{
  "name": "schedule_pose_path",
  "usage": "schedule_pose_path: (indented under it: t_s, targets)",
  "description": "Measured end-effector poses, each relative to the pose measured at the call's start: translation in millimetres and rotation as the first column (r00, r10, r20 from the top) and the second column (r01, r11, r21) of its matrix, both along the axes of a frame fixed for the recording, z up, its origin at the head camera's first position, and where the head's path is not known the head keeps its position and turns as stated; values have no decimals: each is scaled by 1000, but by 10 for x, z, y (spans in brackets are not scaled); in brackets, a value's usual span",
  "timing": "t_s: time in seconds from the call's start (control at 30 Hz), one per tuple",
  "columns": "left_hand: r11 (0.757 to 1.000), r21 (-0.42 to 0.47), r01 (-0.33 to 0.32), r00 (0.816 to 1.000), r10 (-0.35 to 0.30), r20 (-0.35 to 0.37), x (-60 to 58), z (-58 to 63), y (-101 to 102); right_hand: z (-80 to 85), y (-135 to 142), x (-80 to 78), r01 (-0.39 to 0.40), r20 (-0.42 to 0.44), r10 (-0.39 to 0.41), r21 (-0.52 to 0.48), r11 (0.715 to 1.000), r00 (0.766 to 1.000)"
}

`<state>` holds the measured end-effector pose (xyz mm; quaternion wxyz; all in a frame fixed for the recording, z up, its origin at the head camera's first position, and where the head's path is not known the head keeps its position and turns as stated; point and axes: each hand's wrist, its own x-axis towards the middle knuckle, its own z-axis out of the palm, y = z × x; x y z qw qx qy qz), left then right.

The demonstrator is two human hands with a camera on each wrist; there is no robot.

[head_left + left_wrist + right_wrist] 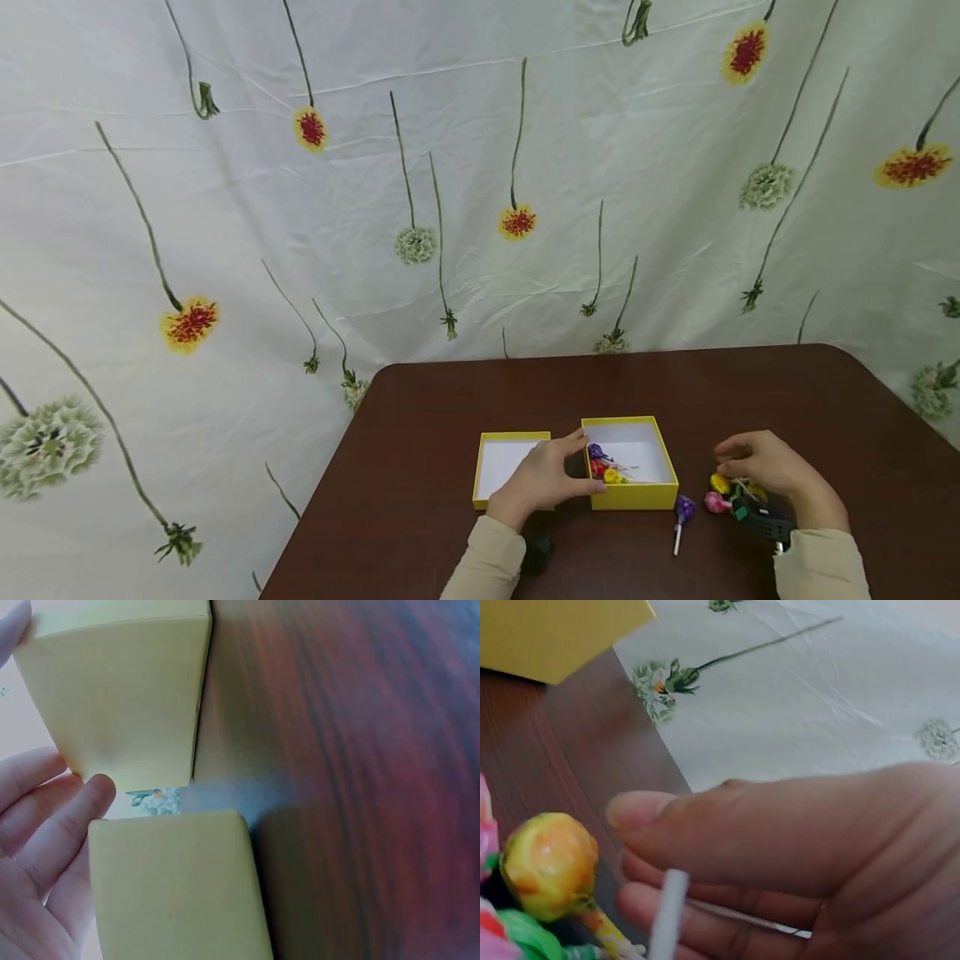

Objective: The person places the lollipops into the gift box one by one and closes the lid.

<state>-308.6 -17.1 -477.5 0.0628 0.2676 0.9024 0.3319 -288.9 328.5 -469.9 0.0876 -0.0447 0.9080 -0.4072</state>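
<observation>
My left hand (542, 477) grips a yellow open box (637, 498) by its left side, thumb near the front corner and fingers toward the back. Inside the white-lined box lie several lollipops, among them a purple one (595, 451), a red one (597, 469) and a yellow one (612, 476). My right hand (776, 467) is over a small pile of lollipops, its thumb and fingers apart. In the right wrist view a yellow-orange lollipop (551, 862) lies just beyond the fingertips, and a white stick (667, 915) crosses in front of the fingers.
A second yellow box part with a white inside (510, 460) sits left of the open box, partly behind my left hand. One purple lollipop (685, 507) lies alone between box and pile. A pink lollipop (717, 502) is at the pile's left. Flowered cloth (465, 167) hangs behind the table.
</observation>
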Motion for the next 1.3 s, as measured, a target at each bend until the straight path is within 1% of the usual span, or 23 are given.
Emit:
schedule_pose_path:
  t_s: [0.13,0.33,0.57,0.83,0.93,1.03,1.17,1.3]
  targets:
    - [1000,-5,-8,1000,8,-2,-11,0,-6,-2,10,-11,-32,33,32,-12,999,999]
    - [1000,-3,-11,1000,11,-4,-20,9,-8,-14,-6,-35,-77,32,76,9,997,997]
    - [1000,-7,-10,1000,10,-5,-22,12,-8,-39,-4,-42,-89,45,89,1,996,995]
    - [1000,1,-11,1000,11,9,7,-3,-9,-50,-28,-15,-93,48,93,12,996,995]
    - [1000,6,-11,1000,11,11,16,1,-9,-46,-39,-10,-76,28,76,14,997,997]
    - [1000,5,-11,1000,11,6,14,5,-6,-35,-46,-23,-24,-9,24,19,1000,1000]
    - [1000,4,-9,1000,9,5,9,5,2,-23,-60,-48,46,-60,-45,8,999,997]
    - [1000,2,-13,1000,12,7,6,5,10,-8,-73,-66,71,-96,-70,9,997,993]
